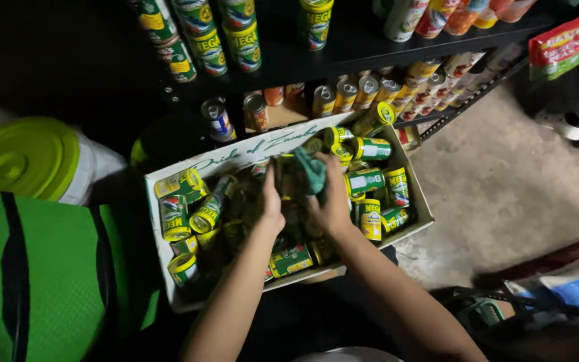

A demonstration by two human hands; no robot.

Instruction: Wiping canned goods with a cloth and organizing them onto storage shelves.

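Observation:
A shallow white cardboard box [236, 157] sits below me, filled with several green-and-yellow tin cans [363, 181] lying on their sides. Both my hands are over its middle. My left hand [271, 201] grips a can [288, 175] held just above the others. My right hand [333, 201] presses a teal cloth [313, 171] against that can's top. The can itself is mostly hidden by the cloth and my fingers.
A dark metal shelf [370, 50] stands behind the box, with upright cans on top and more cans lying below. A lime-green lid [21, 157] and green mat [41, 275] are at left. Concrete floor [504, 194] lies to the right, a red packet [561, 43] hanging above.

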